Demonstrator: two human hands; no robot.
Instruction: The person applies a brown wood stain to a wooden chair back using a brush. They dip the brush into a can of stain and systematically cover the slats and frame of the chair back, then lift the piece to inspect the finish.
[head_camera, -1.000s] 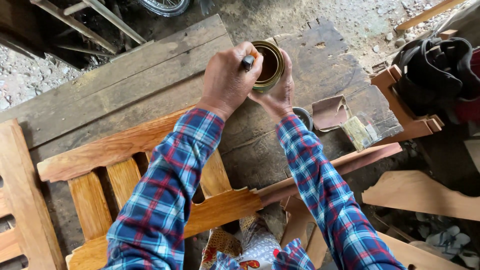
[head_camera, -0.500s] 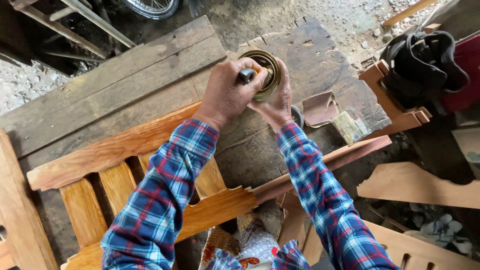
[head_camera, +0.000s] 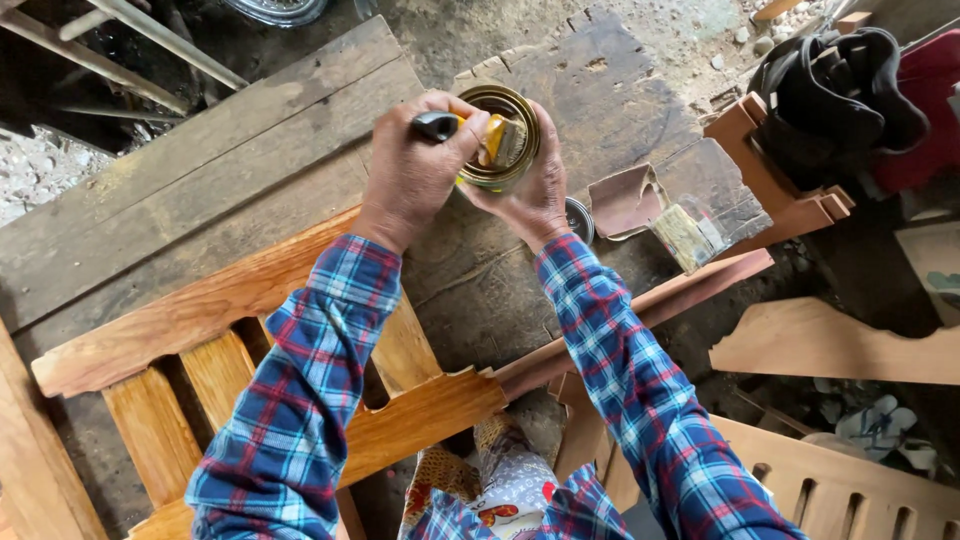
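Observation:
A small round tin can is cupped from below and behind by my right hand, held above a worn plank surface. Closed around the dark handle of a paintbrush is my left hand. The brush's yellowish bristles lie across the can's open top, at the rim. Both sleeves are blue and red plaid. The inside of the can is mostly hidden by the brush.
A varnished wooden slatted frame lies below my arms. A round lid, a piece of brown sandpaper and a pale block lie to the right. A black bag and shaped wooden parts are further right.
The brush bristles have come up out of the can and now rest across its rim. Both hands with the can have shifted slightly down and left in view.

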